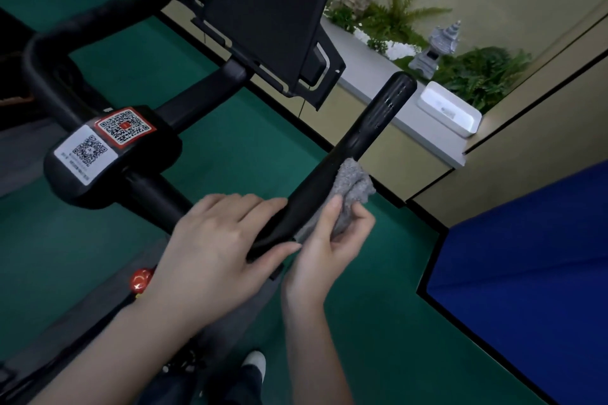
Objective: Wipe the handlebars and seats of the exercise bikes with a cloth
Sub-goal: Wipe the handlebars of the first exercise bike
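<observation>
the long black padded handlebar arm (371,122) of the exercise bike runs diagonally from the centre of the frame up toward the right, its rounded end near a white rectangular tray (450,112) on a pale grey ledge (378,76). the left hand (214,240) grips the lower end of this bar, fingers laid over the top and thumb curled underneath. just beside it, the right hand (332,240) pinches a crumpled grey fleecy cloth (352,194), fingers curled round it, and holds it against the right side of the bar just above the left hand.

at centre left, the bike's black central housing (112,161) carries a red-bordered qr sticker (122,125) and a white qr sticker (86,150). a black flat screen mount (263,10) fills the upper middle. a round red knob (141,279) shows below the left wrist. green ferns (480,76) and a small grey stone lantern (437,49) stand in the upper right behind the ledge. the floor (378,322) is dark green, with a blue panel (526,273) at lower right.
</observation>
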Demonstrator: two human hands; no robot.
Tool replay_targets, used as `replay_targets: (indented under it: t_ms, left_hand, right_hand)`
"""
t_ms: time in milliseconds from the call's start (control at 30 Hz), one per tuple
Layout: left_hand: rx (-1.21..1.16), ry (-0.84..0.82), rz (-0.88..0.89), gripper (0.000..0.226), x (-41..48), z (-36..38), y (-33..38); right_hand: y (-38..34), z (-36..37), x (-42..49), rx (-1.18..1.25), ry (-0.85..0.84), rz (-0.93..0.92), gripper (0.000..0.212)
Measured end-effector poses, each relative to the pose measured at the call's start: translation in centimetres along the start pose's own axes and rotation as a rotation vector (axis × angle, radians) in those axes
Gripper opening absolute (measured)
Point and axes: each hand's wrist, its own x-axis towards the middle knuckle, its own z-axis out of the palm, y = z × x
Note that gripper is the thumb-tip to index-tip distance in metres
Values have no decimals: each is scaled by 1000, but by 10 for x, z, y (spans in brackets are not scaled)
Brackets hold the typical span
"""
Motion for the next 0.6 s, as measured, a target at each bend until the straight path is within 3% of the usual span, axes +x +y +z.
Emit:
replay_targets:
  t_ms: [233,467,600]
  left_hand:
    - [6,58,-41,45,0,7,5]
    - [16,97,-26,44,-1,10,3]
    - [11,120,-25,43,-1,10,3]
  right_hand:
    - [-7,-11,-11,13,-52,114,15]
    - [-16,-12,-11,310,-60,624,16]
    - [-17,-5,5,443,-111,858,6]
